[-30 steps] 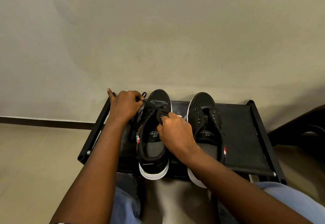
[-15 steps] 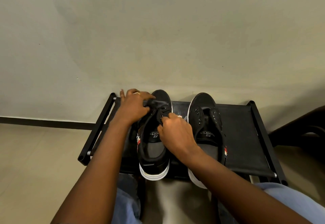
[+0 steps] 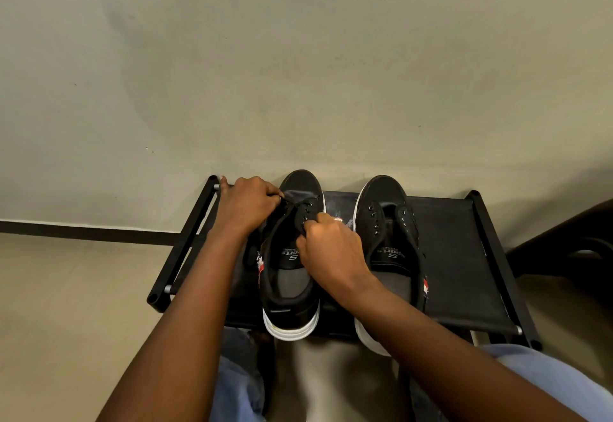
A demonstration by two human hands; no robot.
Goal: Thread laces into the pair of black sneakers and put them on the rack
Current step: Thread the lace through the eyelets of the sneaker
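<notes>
Far left: pale tiled floor with a dark skirting strip along the foot of a plain grey-green wall.

Next, black shoe rack, fabric top stretched between tubular side bars, set against the wall.

Left hand curled closed at the left edge of the left sneaker, up by the toe-end eyelets, fingers pinched on a thin black lace running across toward the eyelets. Little finger stretched out to the rack's back left corner. Forearm coming in from bottom left.

Left sneaker: black upper, white sole, toe toward the wall, heel hanging over the rack's front edge, grey insole and printed tongue label visible, red-and-white tab on the outer side. Only the toe end crossed by lace; exact eyelets hard to make out.

Right hand closed over the right eyelet row of the same sneaker, thumb and fingertips pressed together at an eyelet; cannot tell whether on lace or on the flap itself.

Right sneaker just beside it, also toe to the wall on the rack top, eyelets bare, tongue open, untouched by either hand.

Bottom right: knee in light blue denim. Far right: dark piece of furniture, partly cut off.
</notes>
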